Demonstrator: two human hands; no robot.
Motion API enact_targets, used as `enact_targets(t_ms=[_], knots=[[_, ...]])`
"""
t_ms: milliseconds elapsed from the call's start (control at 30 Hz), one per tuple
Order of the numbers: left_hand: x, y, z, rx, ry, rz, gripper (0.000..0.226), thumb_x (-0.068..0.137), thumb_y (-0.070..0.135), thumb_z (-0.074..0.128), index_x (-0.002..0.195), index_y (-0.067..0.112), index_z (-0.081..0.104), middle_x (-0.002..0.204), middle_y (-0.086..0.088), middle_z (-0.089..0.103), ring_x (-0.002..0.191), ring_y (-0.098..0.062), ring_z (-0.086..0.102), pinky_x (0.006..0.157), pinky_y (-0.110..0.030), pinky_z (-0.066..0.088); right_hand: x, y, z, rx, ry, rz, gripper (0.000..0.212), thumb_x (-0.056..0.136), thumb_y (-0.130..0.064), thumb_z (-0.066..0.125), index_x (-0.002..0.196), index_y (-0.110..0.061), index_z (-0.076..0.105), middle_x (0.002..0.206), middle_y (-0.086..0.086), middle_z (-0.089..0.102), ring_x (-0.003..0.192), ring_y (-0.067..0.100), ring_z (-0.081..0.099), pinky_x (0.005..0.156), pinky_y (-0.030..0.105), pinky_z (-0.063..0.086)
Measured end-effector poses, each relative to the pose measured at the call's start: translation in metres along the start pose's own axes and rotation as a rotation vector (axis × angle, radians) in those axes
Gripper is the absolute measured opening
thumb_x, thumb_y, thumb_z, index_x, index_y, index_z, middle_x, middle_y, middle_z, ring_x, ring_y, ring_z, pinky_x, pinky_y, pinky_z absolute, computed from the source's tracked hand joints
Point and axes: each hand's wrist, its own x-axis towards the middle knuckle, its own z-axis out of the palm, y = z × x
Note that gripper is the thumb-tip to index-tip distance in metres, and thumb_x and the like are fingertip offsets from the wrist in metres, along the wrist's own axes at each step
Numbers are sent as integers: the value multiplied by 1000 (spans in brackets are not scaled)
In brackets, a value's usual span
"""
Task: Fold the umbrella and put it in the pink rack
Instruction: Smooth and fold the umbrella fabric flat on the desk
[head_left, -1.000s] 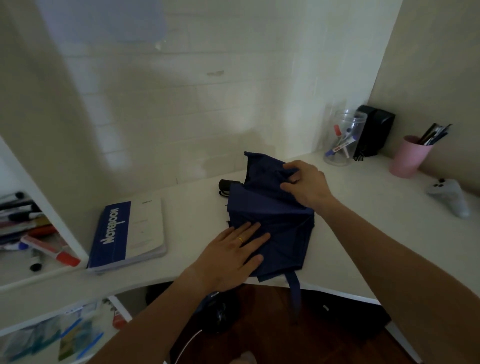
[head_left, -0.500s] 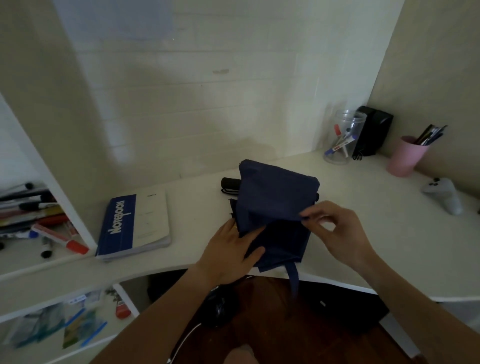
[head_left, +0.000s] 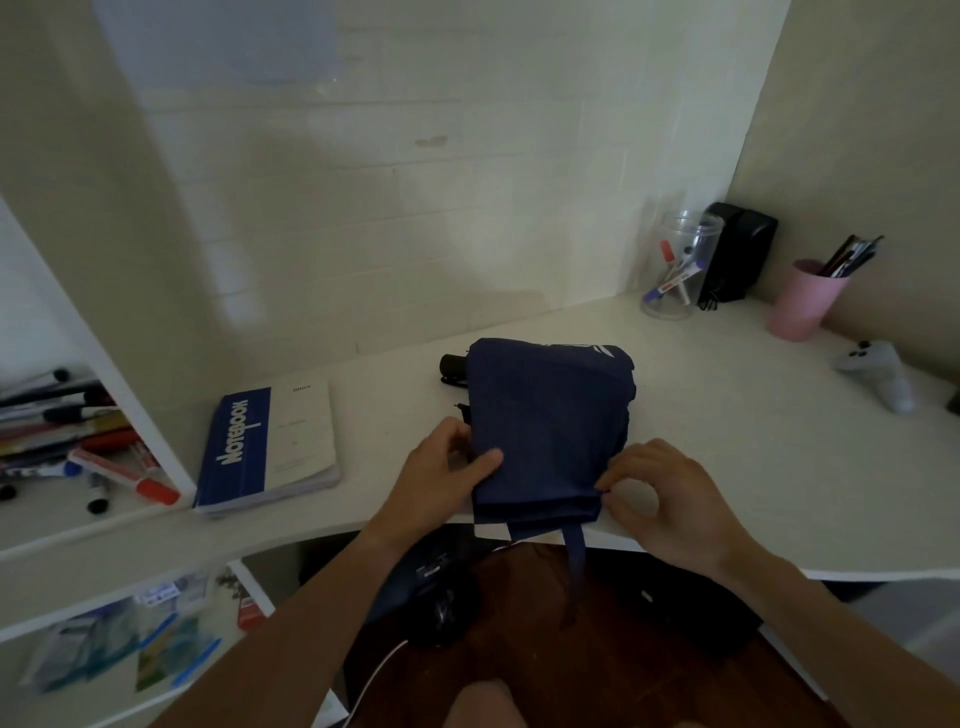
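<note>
The navy umbrella lies flat on the white tabletop, its long axis running away from the person, black handle at the far end and the loose strap hanging over the near edge. The left hand clamps the cloth's near left edge, thumb on top. The right hand pinches the near right corner between thumb and curled fingers. Both hands sit at the near end, the bundle stretching forward between them. The pink cup, probably the rack meant, stands well off beyond the right hand, so that hand seems likelier to carry the umbrella there once it is rolled and strapped.
</note>
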Motion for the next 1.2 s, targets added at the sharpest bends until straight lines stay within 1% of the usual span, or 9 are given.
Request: enact_targets(t_ms=[233, 333, 433, 600, 733, 833, 933, 1067, 1200], knots=[[0, -5, -1, 67, -57, 163, 52, 93, 17, 68, 132, 35, 38, 74, -25, 61, 69, -42, 61, 70, -54, 55, 27, -17, 7, 428, 199, 441, 12, 85, -15, 75, 85, -27, 74, 75, -8, 74, 68, 2, 66, 68, 13, 48], [6, -14, -2, 201, -98, 181, 59, 91, 20, 69, 138, 45, 44, 76, -16, 61, 75, -26, 64, 115, -46, 37, 24, -13, 6, 413, 106, 510, 14, 83, -15, 77, 89, -27, 75, 73, -6, 73, 67, -1, 65, 67, 9, 47], [9, -16, -3, 285, -150, 163, 71, 86, 20, 73, 145, 41, 39, 113, 6, 69, 111, -9, 63, 124, -37, -7, 17, -7, 3, 337, -18, 513, 18, 83, -16, 77, 95, -29, 74, 71, -7, 73, 68, -5, 64, 65, 3, 44], [18, -17, -6, 400, -231, 149, 83, 86, 22, 74, 154, 34, 28, 149, 13, 43, 139, -10, 44, 118, -30, -18, 28, -9, -4, 101, -233, 497, 21, 79, -25, 80, 94, -34, 69, 76, -9, 69, 77, 8, 66, 71, 20, 45], [18, -13, -8, 441, -284, 136, 85, 87, 25, 73, 156, 28, 24, 151, 11, 41, 142, -10, 39, 116, -32, -22, 43, -30, 1, -96, 80, 177, 20, 91, -37, 64, 108, -30, 70, 103, -8, 62, 95, 13, 57, 83, 26, 46], [18, -13, -11, 509, -287, 142, 89, 78, 48, 66, 155, 25, 29, 153, 5, 44, 143, -10, 39, 115, -30, -24, 39, -24, 19, -244, -285, 32, 60, 98, -57, 27, 153, -33, 31, 162, -4, 30, 150, 20, 22, 120, 32, 22], [16, -12, -14, 682, -262, 201, 88, 69, 67, 51, 147, 26, 48, 144, 2, 51, 140, -12, 39, 119, -31, -18, 21, -8, 28, -352, -521, 15, 72, 90, -66, -1, 156, -37, -6, 164, -12, -16, 151, 11, -21, 121, 28, -11], [13, 7, -7, 849, 115, 546, 45, 90, 58, 56, 106, 21, 76, 116, -3, 55, 118, -18, 47, 107, -30, 40, 16, -5, 31, -318, -562, 22, 71, 87, -65, -8, 153, -39, -13, 162, -14, -22, 148, 8, -26, 121, 28, -13], [13, 10, 14, 909, -183, 726, 44, 105, 39, 38, 143, 21, 51, 157, -2, 37, 146, -18, 32, 120, -32, 32, 26, -8, 22, -255, -630, 27, 67, 96, -64, 16, 156, -37, 1, 161, -17, -11, 150, 5, -14, 124, 29, -2]])
